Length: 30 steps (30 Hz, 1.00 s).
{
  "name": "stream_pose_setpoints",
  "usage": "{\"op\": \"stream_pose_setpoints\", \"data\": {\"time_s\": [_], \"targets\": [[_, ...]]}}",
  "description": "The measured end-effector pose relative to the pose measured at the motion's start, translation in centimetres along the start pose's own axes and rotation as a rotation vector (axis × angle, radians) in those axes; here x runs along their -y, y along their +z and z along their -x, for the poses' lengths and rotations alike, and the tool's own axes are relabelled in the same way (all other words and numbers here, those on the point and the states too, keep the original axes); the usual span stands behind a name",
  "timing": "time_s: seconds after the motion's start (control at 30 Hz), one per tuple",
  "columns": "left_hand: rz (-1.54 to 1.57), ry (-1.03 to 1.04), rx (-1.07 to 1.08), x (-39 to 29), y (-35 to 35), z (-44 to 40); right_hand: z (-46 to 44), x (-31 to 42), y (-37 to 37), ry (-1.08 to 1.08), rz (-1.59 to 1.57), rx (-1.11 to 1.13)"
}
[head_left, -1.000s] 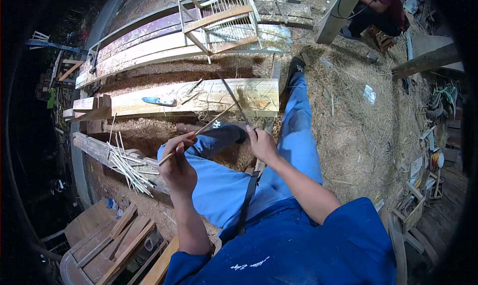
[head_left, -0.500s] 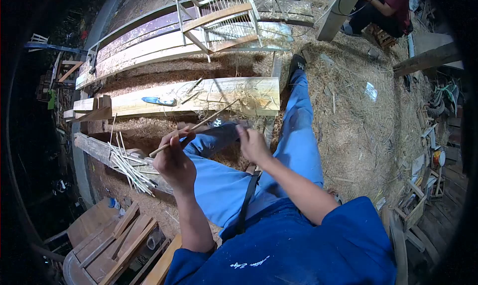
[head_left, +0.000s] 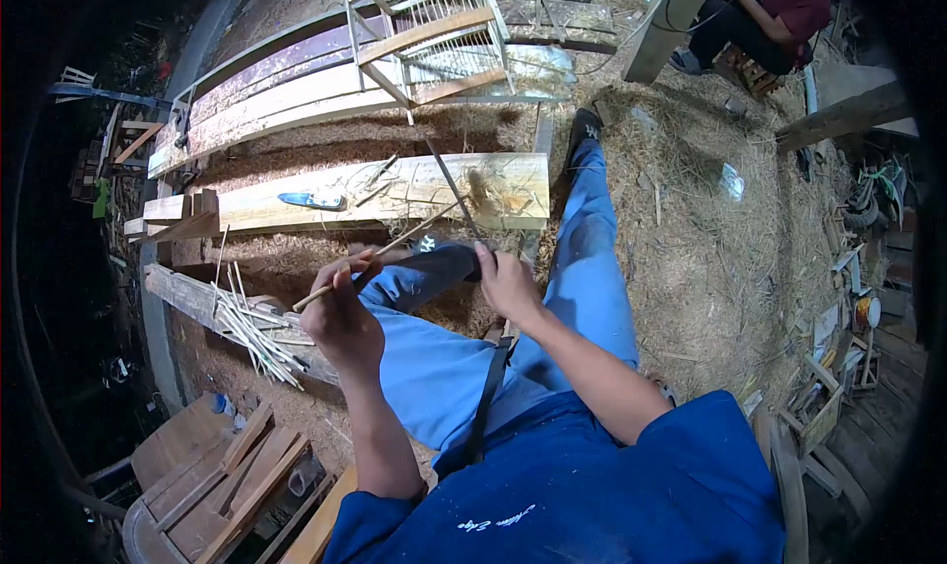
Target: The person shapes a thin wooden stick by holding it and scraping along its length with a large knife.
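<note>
My left hand (head_left: 340, 313) is closed round a thin wooden stick (head_left: 404, 237), which slants up and to the right toward the plank. In my right hand (head_left: 508, 283) is a knife with a long, narrow dark blade (head_left: 451, 184); my fist hides its handle. The blade points up and left and crosses the stick near its far end in this view; whether they touch I cannot tell. Beyond both hands lies a pale wooden plank (head_left: 266, 206) with shavings and short stick pieces on it. A bundle of pale sticks (head_left: 258, 332) rests on a lower board left of my left hand.
A blue-handled tool (head_left: 311, 200) lies on the plank. Farther off, a slatted wooden cage-like frame (head_left: 429, 41) stands on a long bench (head_left: 286, 91). A post (head_left: 671, 27) rises near a seated person (head_left: 769, 17). Wooden furniture parts (head_left: 227, 485) lie at lower left.
The knife blade, not distinguishable before, now shows clearly above my right hand, across the stick. My right hand has shifted slightly; my left hand still holds the stick in nearly the same place.
</note>
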<state>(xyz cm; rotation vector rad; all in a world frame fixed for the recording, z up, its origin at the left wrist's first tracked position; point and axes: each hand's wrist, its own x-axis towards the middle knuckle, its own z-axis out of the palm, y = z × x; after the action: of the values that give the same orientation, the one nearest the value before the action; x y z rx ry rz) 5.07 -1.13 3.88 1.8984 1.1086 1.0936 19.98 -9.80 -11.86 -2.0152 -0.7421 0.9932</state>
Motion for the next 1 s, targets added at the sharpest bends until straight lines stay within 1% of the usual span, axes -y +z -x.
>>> {"op": "stream_pose_setpoints", "data": {"time_s": [0.07, 0.1, 0.13, 0.2, 0.23, 0.27, 0.33, 0.37, 0.47, 0.5, 0.57, 0.6, 0.63, 0.67, 0.73, 0.77, 0.8, 0.87, 0.9, 0.97, 1.0], "targets": [[-0.009, 0.007, -0.005, -0.1, 0.5, -0.1, 0.6, 0.2, 0.3, -0.088, -0.018, -0.042], [0.018, 0.004, -0.016, -0.5, 0.7, -0.2, 1.2, 0.5, -0.6, -0.202, -0.007, 0.017], [0.042, -0.003, -0.031, -0.7, 0.7, -0.1, 1.2, 0.2, -0.7, -0.200, -0.008, 0.020], [0.028, -0.009, -0.022, -0.6, 0.1, 0.2, 0.7, -0.3, -0.8, -0.014, -0.074, 0.040], [0.022, -0.005, -0.013, -0.5, 0.1, 0.0, -0.5, -1.2, -0.7, 0.130, -0.018, 0.131], [0.026, 0.004, -0.019, -0.3, 0.2, -0.1, -0.9, -2.0, -0.2, 0.120, -0.017, 0.126], [-0.018, 0.056, -0.027, -0.3, 0.4, 0.2, 0.1, -1.1, -0.4, -0.038, 0.073, -0.011], [-0.026, 0.050, -0.024, -0.3, 0.6, 0.5, 0.9, -0.9, -0.3, -0.051, 0.063, -0.046], [0.054, -0.014, -0.049, -0.2, 0.4, 0.4, 0.6, -2.0, 0.0, 0.011, 0.029, 0.034], [0.074, -0.006, -0.070, 0.2, 0.3, 0.4, -0.3, -3.8, 0.7, 0.043, -0.015, 0.048], [0.065, -0.010, -0.084, 0.0, 0.3, 0.4, -0.7, -4.0, 0.4, 0.014, 0.008, 0.040], [0.051, -0.030, -0.088, -0.2, 0.4, 0.5, -0.6, -4.0, 0.4, 0.003, 0.032, 0.039], [0.044, -0.035, -0.105, -0.4, 0.5, 0.5, -0.2, -2.8, 0.2, 0.064, 0.045, 0.037], [0.040, -0.033, -0.103, -0.6, 0.6, 0.5, 0.4, -1.6, -0.2, 0.065, 0.040, 0.038], [-0.046, -0.026, -0.159, -0.9, 0.9, 0.4, 1.5, 0.9, -1.3, 0.005, -0.114, 0.080], [-0.046, -0.025, -0.161, -0.8, 1.1, 0.4, 2.0, 1.9, -1.3, -0.077, -0.107, 0.068], [-0.043, -0.027, -0.182, -0.7, 1.2, 0.4, 2.6, 3.1, -1.3, -0.080, -0.104, 0.070], [-0.041, -0.030, -0.207, -0.5, 1.3, 0.4, 3.9, 5.7, -1.3, -0.219, -0.101, 0.178], [-0.069, -0.014, -0.214, -0.3, 1.3, 0.3, 4.7, 7.4, -1.6, -0.220, -0.101, 0.181], [-0.101, 0.001, -0.221, -0.2, 1.1, 0.3, 5.9, 10.0, -2.0, -0.407, -0.351, 0.267], [-0.159, 0.023, -0.188, -0.5, 0.9, 0.3, 6.0, 9.7, -1.7, -0.405, -0.354, 0.269]]}}
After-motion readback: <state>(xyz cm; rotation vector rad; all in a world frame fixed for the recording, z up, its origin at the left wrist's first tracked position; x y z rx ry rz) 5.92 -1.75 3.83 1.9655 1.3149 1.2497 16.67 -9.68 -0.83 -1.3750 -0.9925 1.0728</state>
